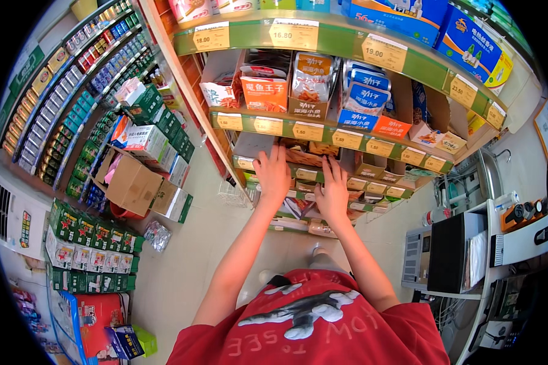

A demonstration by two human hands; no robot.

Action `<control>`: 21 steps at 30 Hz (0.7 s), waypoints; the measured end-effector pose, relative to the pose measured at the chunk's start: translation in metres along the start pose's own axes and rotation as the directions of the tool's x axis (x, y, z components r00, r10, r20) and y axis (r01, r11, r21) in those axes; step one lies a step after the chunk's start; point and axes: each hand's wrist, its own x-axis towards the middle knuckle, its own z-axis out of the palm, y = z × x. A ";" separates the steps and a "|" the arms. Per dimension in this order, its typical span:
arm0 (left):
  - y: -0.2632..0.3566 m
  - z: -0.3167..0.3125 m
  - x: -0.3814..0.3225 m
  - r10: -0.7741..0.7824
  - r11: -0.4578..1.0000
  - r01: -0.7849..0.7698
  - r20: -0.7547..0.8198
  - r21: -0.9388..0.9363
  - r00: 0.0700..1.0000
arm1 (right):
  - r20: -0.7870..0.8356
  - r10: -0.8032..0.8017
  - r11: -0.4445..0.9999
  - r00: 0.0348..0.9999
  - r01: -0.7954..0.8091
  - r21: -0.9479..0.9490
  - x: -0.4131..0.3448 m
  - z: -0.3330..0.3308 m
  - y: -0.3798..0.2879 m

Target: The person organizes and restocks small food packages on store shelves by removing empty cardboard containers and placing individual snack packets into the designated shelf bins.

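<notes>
Before me, both of my hands reach to a lower tier of a store shelf. My left hand (274, 178), fingers extended, is at the left front corner of an open display box of snack packets (303, 157). Over the shelf edge at the box's right front corner is my right hand (333, 191), its fingers pointing forward and slightly apart. The box sits between the hands; whether the fingertips press on it is hidden. A grey open box (255, 145) stands to the left of it, and smaller cardboard display boxes (370, 165) stand to the right.
Above, a shelf tier with price tags (301, 131) carries an orange snack box (264, 93) and blue fish-snack packets (367, 98). Cartons (134, 187) and a plastic-wrapped bundle (157, 235) stand at left on the tiled floor (201, 219). A microwave oven (418, 255) is at right.
</notes>
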 end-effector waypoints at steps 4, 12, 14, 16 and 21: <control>-0.024 -0.007 0.002 -0.046 0.999 0.047 -0.026 0.027 0.999 | 0.042 -0.032 0.996 0.999 0.028 0.082 0.006 0.011 -0.023; -0.057 -0.016 0.006 -0.155 0.987 0.156 -0.042 0.045 0.987 | 0.055 -0.110 0.988 0.992 0.103 0.119 0.015 0.039 -0.045; -0.059 -0.016 0.009 -0.189 0.982 0.190 -0.016 0.017 0.982 | 0.068 -0.109 0.985 0.992 0.098 0.144 0.016 0.040 -0.048; -0.058 -0.013 0.011 -0.185 0.983 0.186 -0.117 -0.001 0.976 | 0.034 -0.137 0.984 0.990 0.132 0.122 0.016 0.040 -0.050; -0.055 -0.010 0.018 -0.210 0.978 0.208 -0.128 -0.030 0.969 | -0.010 -0.100 0.969 0.995 0.100 0.226 0.024 0.029 -0.042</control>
